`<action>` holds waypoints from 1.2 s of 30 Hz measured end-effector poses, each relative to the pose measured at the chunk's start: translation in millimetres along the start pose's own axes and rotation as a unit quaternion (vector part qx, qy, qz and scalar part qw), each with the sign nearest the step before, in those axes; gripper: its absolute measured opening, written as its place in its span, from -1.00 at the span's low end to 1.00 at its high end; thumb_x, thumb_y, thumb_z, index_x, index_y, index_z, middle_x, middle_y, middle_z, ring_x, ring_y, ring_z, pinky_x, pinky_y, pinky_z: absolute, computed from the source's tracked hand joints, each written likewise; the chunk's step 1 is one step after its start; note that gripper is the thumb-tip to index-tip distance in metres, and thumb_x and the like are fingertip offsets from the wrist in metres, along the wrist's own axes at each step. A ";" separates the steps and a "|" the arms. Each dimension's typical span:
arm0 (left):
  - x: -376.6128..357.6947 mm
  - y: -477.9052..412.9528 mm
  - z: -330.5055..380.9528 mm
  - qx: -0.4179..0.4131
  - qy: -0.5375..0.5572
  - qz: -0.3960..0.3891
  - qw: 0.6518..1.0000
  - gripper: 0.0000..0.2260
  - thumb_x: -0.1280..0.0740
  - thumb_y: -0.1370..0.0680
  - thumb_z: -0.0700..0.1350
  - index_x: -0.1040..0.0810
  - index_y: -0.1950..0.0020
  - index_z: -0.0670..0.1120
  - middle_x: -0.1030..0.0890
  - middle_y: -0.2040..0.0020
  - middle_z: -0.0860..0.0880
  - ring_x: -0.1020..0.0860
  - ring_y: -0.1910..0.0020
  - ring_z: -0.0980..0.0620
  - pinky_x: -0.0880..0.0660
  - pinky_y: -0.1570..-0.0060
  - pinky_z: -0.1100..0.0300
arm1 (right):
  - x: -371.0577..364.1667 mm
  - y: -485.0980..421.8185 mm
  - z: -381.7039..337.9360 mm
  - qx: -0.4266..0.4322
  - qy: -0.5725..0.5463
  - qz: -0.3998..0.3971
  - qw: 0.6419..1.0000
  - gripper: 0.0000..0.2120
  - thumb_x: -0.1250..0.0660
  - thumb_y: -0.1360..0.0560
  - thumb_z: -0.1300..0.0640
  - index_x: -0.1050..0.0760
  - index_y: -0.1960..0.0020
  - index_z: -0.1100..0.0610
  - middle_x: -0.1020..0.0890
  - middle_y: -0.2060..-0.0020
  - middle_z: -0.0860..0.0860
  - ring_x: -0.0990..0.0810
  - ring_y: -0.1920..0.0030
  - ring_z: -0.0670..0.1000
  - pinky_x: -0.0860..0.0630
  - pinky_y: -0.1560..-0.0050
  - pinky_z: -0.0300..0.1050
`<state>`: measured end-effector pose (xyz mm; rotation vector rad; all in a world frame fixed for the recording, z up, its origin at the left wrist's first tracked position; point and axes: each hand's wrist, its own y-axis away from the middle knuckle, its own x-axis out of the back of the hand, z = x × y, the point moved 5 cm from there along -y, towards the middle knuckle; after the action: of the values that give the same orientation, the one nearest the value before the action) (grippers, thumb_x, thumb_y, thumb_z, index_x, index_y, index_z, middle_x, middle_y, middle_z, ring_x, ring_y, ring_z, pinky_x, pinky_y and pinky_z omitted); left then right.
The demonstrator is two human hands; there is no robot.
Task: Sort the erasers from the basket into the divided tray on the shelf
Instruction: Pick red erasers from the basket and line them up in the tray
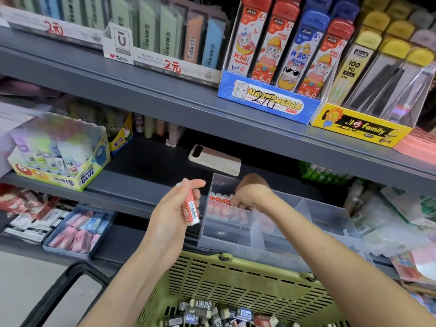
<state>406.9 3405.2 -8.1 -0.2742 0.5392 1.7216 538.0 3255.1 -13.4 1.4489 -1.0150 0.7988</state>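
My left hand (175, 208) is shut on a red-sleeved eraser (190, 210), held upright just left of the clear divided tray (313, 223). My right hand (251, 194) reaches down into the tray's left compartment, fingers curled on the row of red erasers (218, 200) standing there; whether it grips one is hidden. The tray's other compartments look bare. Below, the green basket (247, 277) holds several black-sleeved and red-sleeved erasers (207, 311).
A phone (214, 159) lies on the shelf behind the tray. A glue-stick box (59, 156) stands at left, and a blue tray of pink and blue erasers (80, 228) sits on the lower shelf. Pencil-lead display boxes (266, 100) line the shelf above.
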 end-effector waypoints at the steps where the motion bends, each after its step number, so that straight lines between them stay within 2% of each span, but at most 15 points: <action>1: 0.5 -0.4 0.1 -0.002 0.001 0.000 1.000 -0.63 -0.21 -0.40 0.15 -0.64 0.00 -0.02 -0.49 0.24 0.05 -0.41 0.17 0.08 -0.34 -0.01 0.10 | 1.3 0.5 1.7 0.001 -0.006 -0.008 1.000 -0.87 -0.37 -0.28 0.26 -0.46 0.41 0.17 -0.51 0.48 0.01 -0.48 0.47 -0.01 -0.50 0.33 -0.26; 3: 1.1 -1.0 0.0 -0.004 0.003 -0.002 1.000 -0.64 -0.22 -0.40 0.15 -0.65 0.01 -0.02 -0.50 0.24 0.05 -0.42 0.18 0.08 -0.34 0.02 0.11 | 5.1 2.4 3.8 0.005 -0.010 -0.019 1.000 -0.96 -0.37 -0.31 0.27 -0.58 0.29 0.18 -0.56 0.41 0.03 -0.50 0.44 0.00 -0.54 0.21 -0.22; 7: 2.1 -1.6 -1.3 -0.005 0.002 -0.005 1.000 -0.65 -0.23 -0.40 0.14 -0.65 0.03 -0.02 -0.52 0.24 0.05 -0.45 0.17 0.08 -0.38 0.04 0.12 | 7.7 2.9 3.4 0.019 0.020 -0.040 0.999 -0.81 -0.36 -0.38 0.27 -0.65 0.03 0.23 -0.61 0.31 0.04 -0.57 0.33 0.00 -0.60 -0.01 -0.12; 12: 2.1 -2.2 -2.5 -0.008 0.001 -0.004 1.000 -0.67 -0.23 -0.41 0.13 -0.64 0.03 -0.04 -0.52 0.23 0.04 -0.46 0.18 0.08 -0.40 0.05 0.13 | -0.5 2.0 -1.0 0.032 0.069 0.018 0.997 -0.69 -0.25 -0.44 0.31 -0.59 -0.13 0.12 -0.64 -0.02 0.05 -0.63 0.02 0.09 -0.59 -0.03 -0.09; 16: 3.2 -2.6 -2.6 -0.013 -0.004 -0.010 1.000 -0.67 -0.23 -0.40 0.15 -0.67 0.07 0.01 -0.53 0.23 0.05 -0.46 0.16 0.09 -0.40 0.01 0.12 | -0.3 2.2 -3.0 0.046 0.070 0.027 0.996 -0.71 -0.28 -0.47 0.27 -0.58 -0.16 0.09 -0.63 -0.07 0.04 -0.62 0.00 0.09 -0.57 -0.05 -0.10; 19: 1.6 -2.5 -2.9 -0.017 -0.040 -0.034 0.998 -0.65 -0.20 -0.39 0.21 -0.69 0.07 0.11 -0.56 0.14 0.14 -0.49 0.03 0.16 -0.38 -0.04 0.21 | 9.8 13.9 -0.3 0.098 0.059 0.017 0.993 -0.68 -0.34 -0.47 0.20 -0.54 -0.22 0.09 -0.58 -0.15 0.03 -0.60 -0.02 0.08 -0.54 -0.08 -0.13; 20: 0.4 -2.0 -3.4 -0.018 -0.048 -0.045 0.998 -0.64 -0.19 -0.39 0.23 -0.69 0.04 0.13 -0.58 0.07 0.17 -0.49 -0.04 0.21 -0.39 -0.02 0.24 | 15.1 21.7 0.7 0.117 0.025 0.030 0.992 -0.69 -0.35 -0.47 0.18 -0.54 -0.22 0.10 -0.58 -0.14 0.05 -0.59 0.02 0.06 -0.53 -0.06 -0.13; 22: -2.7 -0.4 -4.1 -0.021 -0.061 -0.067 0.996 -0.61 -0.15 -0.41 0.25 -0.68 0.00 0.15 -0.58 -0.08 0.18 -0.46 -0.14 0.33 -0.41 0.05 0.32 | 25.3 45.7 1.2 0.157 -0.135 0.061 0.976 -0.82 -0.37 -0.47 0.17 -0.61 -0.07 0.13 -0.64 0.07 0.10 -0.56 0.21 0.01 -0.54 0.15 -0.19; 23: -5.0 0.9 -2.9 -0.025 -0.064 -0.079 0.994 -0.60 -0.13 -0.42 0.26 -0.67 -0.02 0.15 -0.57 -0.11 0.18 -0.47 -0.13 0.38 -0.42 0.08 0.36 | 27.5 61.0 0.6 0.178 -0.238 0.054 0.953 -0.91 -0.38 -0.47 0.16 -0.63 0.05 0.13 -0.64 0.22 0.10 -0.54 0.32 -0.01 -0.51 0.30 -0.24; 25: -12.5 3.5 0.5 -0.043 -0.078 -0.117 0.989 -0.61 -0.10 -0.48 0.25 -0.64 -0.07 0.18 -0.61 -0.10 0.15 -0.52 -0.08 0.39 -0.46 0.08 0.43 | 24.6 92.4 -5.0 0.227 -0.376 -0.006 0.898 -0.91 -0.39 -0.47 0.12 -0.62 0.19 0.10 -0.64 0.35 0.06 -0.54 0.40 -0.08 -0.47 0.42 -0.28; 28: -26.3 13.2 0.6 -0.067 -0.101 -0.158 0.980 -0.59 -0.09 -0.51 0.32 -0.58 -0.15 0.19 -0.63 -0.13 -0.08 -0.58 -0.16 0.02 -0.46 -0.12 0.15 | 11.3 130.9 -14.4 0.273 -0.419 -0.059 0.864 -0.91 -0.41 -0.45 0.10 -0.63 0.09 0.10 -0.68 0.23 0.10 -0.60 0.26 -0.03 -0.54 0.35 -0.21; 29: -29.6 15.2 -2.7 -0.068 -0.109 -0.168 0.977 -0.58 -0.09 -0.49 0.34 -0.56 -0.17 0.20 -0.62 -0.14 -0.12 -0.58 -0.16 -0.05 -0.45 -0.15 0.06 | 7.4 137.6 -13.3 0.279 -0.422 -0.043 0.861 -0.91 -0.42 -0.45 0.13 -0.62 0.07 0.12 -0.67 0.21 0.13 -0.59 0.26 -0.02 -0.54 0.35 -0.20; 31: -42.8 16.8 -7.0 -0.062 -0.144 -0.192 0.969 -0.59 -0.09 -0.51 0.31 -0.52 -0.23 0.23 -0.62 -0.14 -0.05 -0.56 -0.20 -0.03 -0.40 -0.24 -0.04 | 2.2 145.1 -3.7 0.288 -0.434 -0.012 0.853 -0.93 -0.41 -0.45 0.19 -0.60 0.07 0.15 -0.65 0.24 0.17 -0.56 0.30 -0.04 -0.53 0.37 -0.21; 34: -61.4 3.2 -11.9 -0.040 -0.220 -0.187 0.957 -0.69 -0.07 -0.63 0.12 -0.40 -0.36 0.19 -0.52 -0.27 0.02 -0.40 -0.36 -0.02 -0.27 -0.36 0.03 | 5.5 142.4 33.0 0.259 -0.483 0.007 0.836 -0.98 -0.43 -0.43 0.20 -0.61 0.15 0.14 -0.61 0.35 0.10 -0.50 0.44 -0.09 -0.47 0.43 -0.24; 36: -65.3 -4.5 -8.7 -0.094 -0.312 -0.179 0.928 -0.72 -0.15 -0.61 0.13 -0.40 -0.31 0.19 -0.48 -0.17 0.14 -0.41 -0.29 0.17 -0.29 -0.30 0.25 | 15.5 127.0 75.6 0.175 -0.507 0.072 0.841 -0.92 -0.47 -0.38 0.15 -0.61 0.25 0.12 -0.61 0.43 -0.01 -0.47 0.47 -0.09 -0.40 0.48 -0.27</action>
<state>424.8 3345.5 13.7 0.0499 -0.1420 1.3966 422.7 3179.4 41.9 2.2085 -1.8489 0.2611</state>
